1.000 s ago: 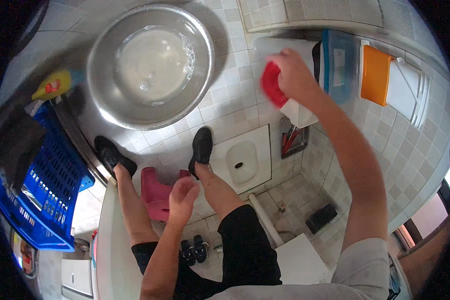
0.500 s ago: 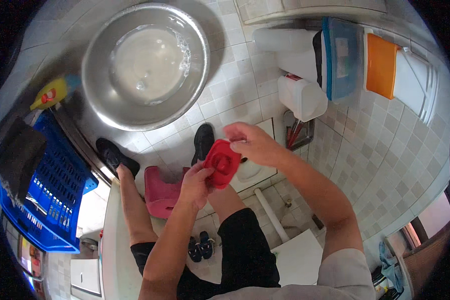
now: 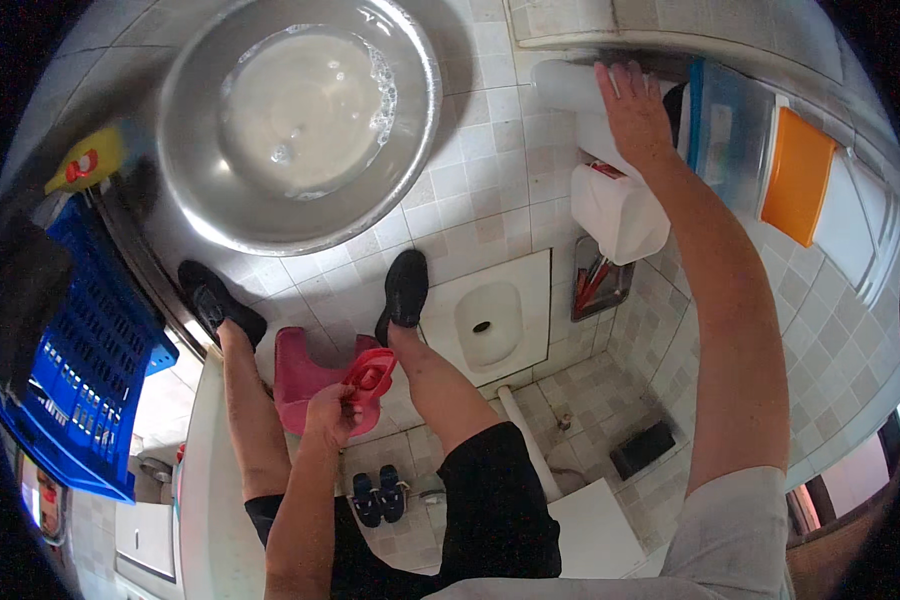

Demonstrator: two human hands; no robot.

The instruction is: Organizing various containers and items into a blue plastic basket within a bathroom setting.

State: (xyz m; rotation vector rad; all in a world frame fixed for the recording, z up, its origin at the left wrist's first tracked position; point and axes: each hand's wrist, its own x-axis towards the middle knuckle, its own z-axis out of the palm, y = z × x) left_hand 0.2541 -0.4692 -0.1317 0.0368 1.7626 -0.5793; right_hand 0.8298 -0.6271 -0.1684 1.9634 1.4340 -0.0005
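Left hand (image 3: pixel 332 408) is seen low in the frame, between the knees, closed around a red cap (image 3: pixel 372 374); the cap is held just above a pink stool (image 3: pixel 305 375). Right hand (image 3: pixel 632 108) is stretched far up and to the right, fingers spread and laid flat on a white jug (image 3: pixel 580 92) lying on its side at the foot of the tiled wall. No closed grip is shown there; the palm rests on the jug, open.

Judged from this: the cap is off and parked in the left hand, the jug is only being reached for and has not been lifted. Cap and jug are well apart, one at the lap, the other at arm's length.

A second white container (image 3: pixel 620 210) stands just below the jug, close beside the right wrist. A steel basin (image 3: pixel 195 185) with cloudy, bubbly water sits on the tiled floor ahead of the feet. A blue crate (image 3: pixel 75 385) is at far left, a yellow bottle (image 3: pixel 85 165) above it. A clear box with blue lid (image 3: pixel 730 120) and an orange lid (image 3: pixel 795 175) are leaned at the right.
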